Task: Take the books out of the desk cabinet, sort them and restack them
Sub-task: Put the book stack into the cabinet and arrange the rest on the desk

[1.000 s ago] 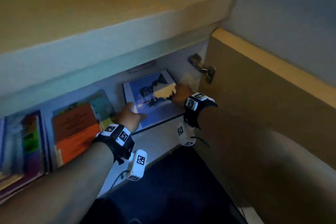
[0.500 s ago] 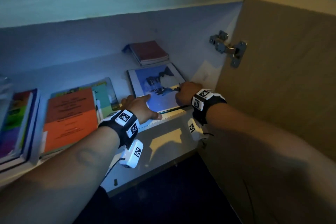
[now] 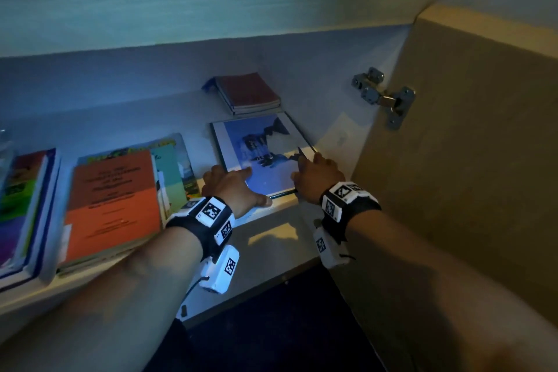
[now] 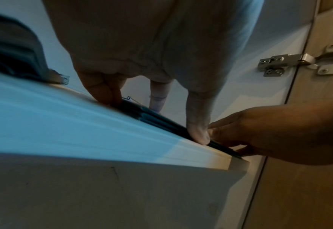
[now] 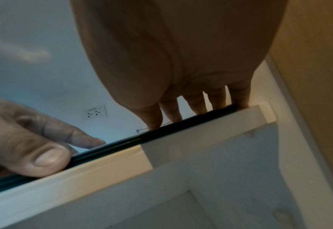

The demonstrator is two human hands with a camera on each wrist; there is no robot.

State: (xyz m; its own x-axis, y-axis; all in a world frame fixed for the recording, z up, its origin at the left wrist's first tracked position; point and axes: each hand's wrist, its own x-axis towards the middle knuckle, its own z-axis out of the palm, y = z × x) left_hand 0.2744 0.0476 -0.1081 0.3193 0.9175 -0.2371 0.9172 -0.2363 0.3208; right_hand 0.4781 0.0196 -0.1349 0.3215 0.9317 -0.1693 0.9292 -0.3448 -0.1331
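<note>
Your left hand (image 3: 234, 187) presses flat fingers on a thin blue-covered book (image 3: 259, 154), centre frame, on the white cabinet shelf (image 3: 280, 205). Your right hand (image 3: 317, 174) touches its right edge, grip unclear. Orange-topped and multicoloured book piles (image 3: 111, 202) lie left, either awaiting removal or already restacked.

left hand (image 3: 232, 187): palm down, fingers straight, thumb splayed | right hand (image 3: 317, 174): palm down, fingers straight
</note>
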